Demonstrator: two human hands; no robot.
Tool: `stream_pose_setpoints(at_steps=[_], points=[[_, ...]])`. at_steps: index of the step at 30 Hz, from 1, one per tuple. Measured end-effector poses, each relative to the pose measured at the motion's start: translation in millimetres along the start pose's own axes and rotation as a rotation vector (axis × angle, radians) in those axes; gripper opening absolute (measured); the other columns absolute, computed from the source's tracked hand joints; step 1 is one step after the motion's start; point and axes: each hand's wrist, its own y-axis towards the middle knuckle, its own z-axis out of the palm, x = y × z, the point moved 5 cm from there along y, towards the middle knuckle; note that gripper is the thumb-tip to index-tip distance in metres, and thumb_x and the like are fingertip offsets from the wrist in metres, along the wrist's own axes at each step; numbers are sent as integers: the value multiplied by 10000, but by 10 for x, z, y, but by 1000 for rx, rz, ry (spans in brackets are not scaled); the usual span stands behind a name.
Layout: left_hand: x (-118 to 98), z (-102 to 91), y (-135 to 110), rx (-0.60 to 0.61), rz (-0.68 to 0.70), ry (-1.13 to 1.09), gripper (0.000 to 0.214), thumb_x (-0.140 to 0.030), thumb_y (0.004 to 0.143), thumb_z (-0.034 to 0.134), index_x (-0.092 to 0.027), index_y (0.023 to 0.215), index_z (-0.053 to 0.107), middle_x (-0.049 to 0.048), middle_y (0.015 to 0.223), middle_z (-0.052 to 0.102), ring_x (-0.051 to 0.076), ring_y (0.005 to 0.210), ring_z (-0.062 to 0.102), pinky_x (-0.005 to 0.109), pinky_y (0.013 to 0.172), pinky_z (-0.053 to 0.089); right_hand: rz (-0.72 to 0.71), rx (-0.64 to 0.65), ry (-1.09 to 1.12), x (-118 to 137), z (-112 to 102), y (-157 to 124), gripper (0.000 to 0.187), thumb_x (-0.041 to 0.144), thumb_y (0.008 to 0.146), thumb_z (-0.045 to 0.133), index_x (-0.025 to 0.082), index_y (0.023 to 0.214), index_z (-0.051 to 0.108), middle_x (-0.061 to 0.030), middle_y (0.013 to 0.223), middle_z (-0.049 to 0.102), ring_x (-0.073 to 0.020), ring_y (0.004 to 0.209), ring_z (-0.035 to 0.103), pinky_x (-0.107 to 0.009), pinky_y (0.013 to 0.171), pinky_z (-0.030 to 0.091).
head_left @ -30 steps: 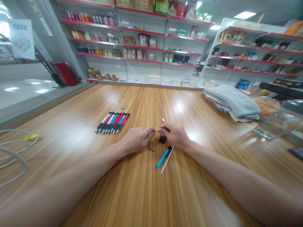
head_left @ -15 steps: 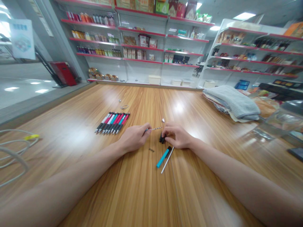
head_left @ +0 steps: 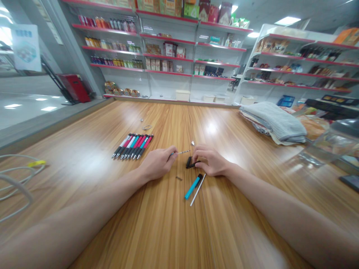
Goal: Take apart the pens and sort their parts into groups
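My left hand [head_left: 155,163] is closed, pinching a thin pen refill [head_left: 183,152] whose narrow end points right toward my other hand. My right hand [head_left: 211,160] rests on the table with its fingers curled around a small black pen grip [head_left: 194,164]. A second black grip [head_left: 188,161] lies just left of it. Below the right hand are a blue pen barrel [head_left: 192,188] with a black clip end and a thin white tube [head_left: 198,190]. A small spring [head_left: 178,178] lies between the hands. Silvery pen tips [head_left: 192,143] sit beyond the right fingers.
Several assembled pens [head_left: 132,146] lie in a row at left, with a wire ring [head_left: 147,127] behind them. Pale cables [head_left: 17,186] coil at the left edge. Folded cloth [head_left: 275,121] and a clear container [head_left: 336,142] stand at right. Stocked shelves [head_left: 168,39] line the back.
The black grips have come apart: one now lies flat toward my right fingers, the other stays at left. My left hand has shifted slightly left with the refill.
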Motion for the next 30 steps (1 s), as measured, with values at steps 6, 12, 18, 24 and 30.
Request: stream_pose_setpoints(at_steps=[6, 12, 18, 24, 30], points=[[-16, -23, -13, 9, 9, 13, 282, -375, 959, 286, -218, 969, 521, 35, 800, 662, 195, 773, 650, 269, 652, 422, 92, -291, -133, -77, -134, -6, 87, 103, 771, 561, 178, 813, 543, -48, 788, 572, -190, 778, 499, -342, 713, 415], [-22, -26, -8, 27, 6, 20, 283, -377, 957, 286, -223, 974, 523, 36, 817, 666, 198, 781, 652, 274, 668, 432, 97, -317, -196, -63, -130, 15, 78, 109, 780, 547, 178, 814, 536, -59, 798, 566, -202, 789, 494, -356, 725, 415], [-24, -13, -11, 37, 25, 42, 281, -375, 957, 288, -231, 997, 526, 38, 852, 677, 201, 800, 656, 278, 674, 441, 67, -281, -212, 30, -122, 43, 67, 114, 802, 536, 174, 832, 543, -69, 817, 569, -205, 813, 503, -362, 739, 428], [-93, -31, -18, 8, 47, -22, 296, -395, 947, 348, -229, 1162, 467, 40, 915, 686, 191, 785, 660, 274, 661, 451, -6, -285, -188, 124, -78, 75, 74, 156, 842, 547, 176, 901, 585, -77, 856, 581, -200, 837, 519, -360, 743, 451], [-209, -59, -32, 8, 97, -47, 281, -407, 940, 384, -227, 1134, 478, 32, 916, 694, 198, 797, 668, 271, 649, 454, -91, -293, -120, 202, -1, 105, 85, 197, 861, 565, 194, 941, 591, -69, 848, 616, -194, 821, 554, -356, 737, 472]])
